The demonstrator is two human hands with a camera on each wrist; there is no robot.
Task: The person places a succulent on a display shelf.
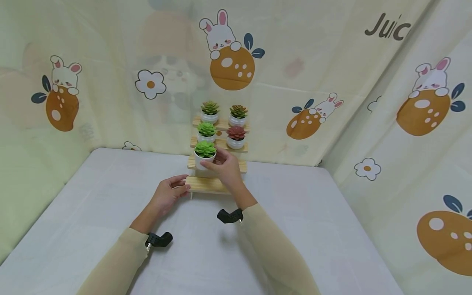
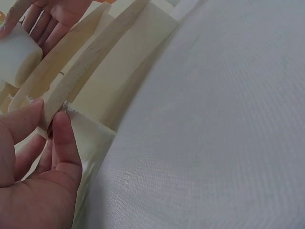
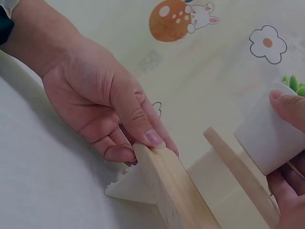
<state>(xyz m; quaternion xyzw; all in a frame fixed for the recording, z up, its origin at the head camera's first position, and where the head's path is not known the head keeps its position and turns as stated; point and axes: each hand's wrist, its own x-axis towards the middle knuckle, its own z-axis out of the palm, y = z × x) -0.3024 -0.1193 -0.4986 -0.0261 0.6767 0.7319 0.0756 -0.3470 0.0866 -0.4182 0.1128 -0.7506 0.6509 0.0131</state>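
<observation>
Right hand (image 1: pixel 225 167) has its fingers curled round a white pot with a light green succulent (image 1: pixel 204 155), sitting on the wooden step shelf (image 1: pixel 206 185), second step up, left side. Left hand (image 1: pixel 170 192) pinches the shelf's bottom step at its left end. Four more potted succulents (image 1: pixel 223 125) fill the two steps above.

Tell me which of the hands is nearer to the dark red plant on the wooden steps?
Right. The right hand grips the front green plant's white pot, just below the dark red plant. The left hand holds the left end of the bottom step, farther away.
</observation>
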